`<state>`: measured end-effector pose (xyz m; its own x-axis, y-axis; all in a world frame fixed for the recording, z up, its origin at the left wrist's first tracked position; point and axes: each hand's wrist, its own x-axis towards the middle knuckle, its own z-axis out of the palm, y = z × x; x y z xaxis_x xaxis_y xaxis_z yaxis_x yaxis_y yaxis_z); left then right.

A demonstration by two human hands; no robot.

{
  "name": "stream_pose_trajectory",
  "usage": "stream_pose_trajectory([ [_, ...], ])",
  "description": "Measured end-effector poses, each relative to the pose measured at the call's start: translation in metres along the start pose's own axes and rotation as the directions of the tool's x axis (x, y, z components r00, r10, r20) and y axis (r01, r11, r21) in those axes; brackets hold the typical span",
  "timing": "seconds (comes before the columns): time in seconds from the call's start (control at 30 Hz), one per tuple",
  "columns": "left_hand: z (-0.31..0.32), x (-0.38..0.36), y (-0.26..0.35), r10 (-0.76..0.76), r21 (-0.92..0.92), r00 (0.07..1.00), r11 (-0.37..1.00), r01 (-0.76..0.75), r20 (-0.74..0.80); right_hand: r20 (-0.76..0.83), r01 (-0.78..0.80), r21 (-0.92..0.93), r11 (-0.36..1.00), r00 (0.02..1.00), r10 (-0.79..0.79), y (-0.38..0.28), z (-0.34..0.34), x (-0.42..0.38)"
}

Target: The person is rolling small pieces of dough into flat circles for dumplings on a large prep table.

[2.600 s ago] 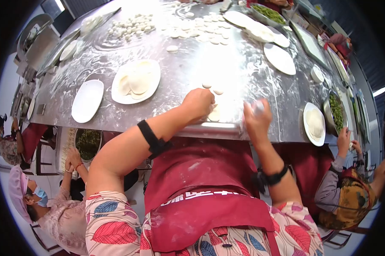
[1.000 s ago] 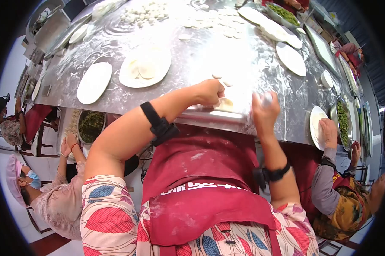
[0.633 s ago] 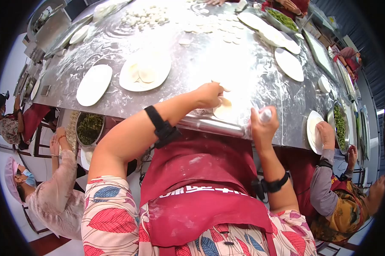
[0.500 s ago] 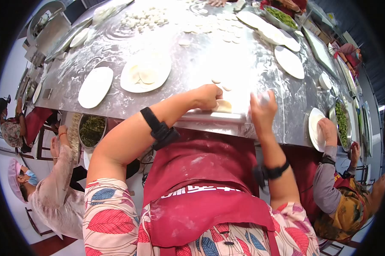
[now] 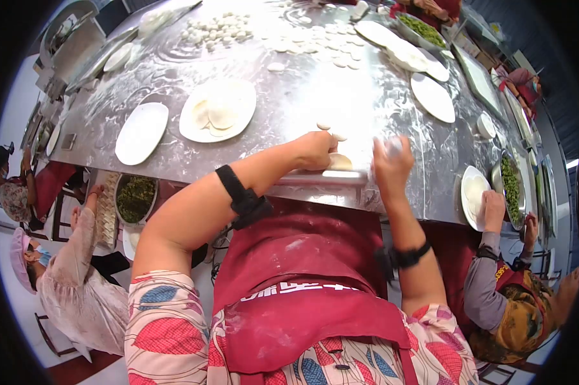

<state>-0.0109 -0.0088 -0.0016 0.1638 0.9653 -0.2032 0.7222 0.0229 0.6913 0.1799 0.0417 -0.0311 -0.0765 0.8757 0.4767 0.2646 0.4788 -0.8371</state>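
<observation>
My left hand (image 5: 316,151) rests low over the metal table near its front edge, fingers closed on the rim of a round dough wrapper (image 5: 339,162) that lies flat. Just beyond those fingers are small dough pieces (image 5: 323,126). To the right of the wrapper, my right hand (image 5: 392,168) is curled round a pale, blurred object (image 5: 393,147); glare and motion hide its shape. Several rolled wrappers (image 5: 221,115) overlap on a white oval plate (image 5: 246,96) to the left of my hands.
Another white plate (image 5: 142,133) lies further left. Dough pieces (image 5: 219,31) and flattened rounds (image 5: 315,40) cover the far floured table. On the right are a plate (image 5: 432,97) and a bowl of green filling (image 5: 511,189). Co-workers sit at left (image 5: 77,289) and right (image 5: 504,282).
The wrapper under my left hand shows a rounder outline and has shifted slightly. My right hand stays about where it was. The co-worker's arm on the left has moved.
</observation>
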Motion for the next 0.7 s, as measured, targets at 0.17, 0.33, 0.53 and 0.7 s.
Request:
stream_pose_trajectory([
  [0.17, 0.010, 0.023, -0.002, 0.001, 0.019, 0.995, 1.000, 0.001, -0.100, 0.001, 0.122, -0.176, 0.977, 0.992, -0.124, 0.002, 0.021, 0.031],
  [0.33, 0.001, 0.009, -0.004, -0.012, 0.001, 1.000, 1.000, 0.012, -0.019, 0.049, -0.082, 0.011, 0.997, 0.995, 0.081, -0.011, -0.023, -0.028],
  [0.53, 0.004, 0.009, -0.004, 0.010, 0.043, 0.996, 0.999, -0.006, -0.092, 0.008, 0.067, -0.081, 0.994, 0.998, -0.066, 0.004, 0.019, 0.027],
  [0.7, 0.007, 0.015, -0.004, 0.071, 0.092, 0.995, 0.994, -0.064, -0.069, 0.016, 0.017, -0.053, 0.998, 1.000, -0.016, 0.005, 0.008, 0.013],
])
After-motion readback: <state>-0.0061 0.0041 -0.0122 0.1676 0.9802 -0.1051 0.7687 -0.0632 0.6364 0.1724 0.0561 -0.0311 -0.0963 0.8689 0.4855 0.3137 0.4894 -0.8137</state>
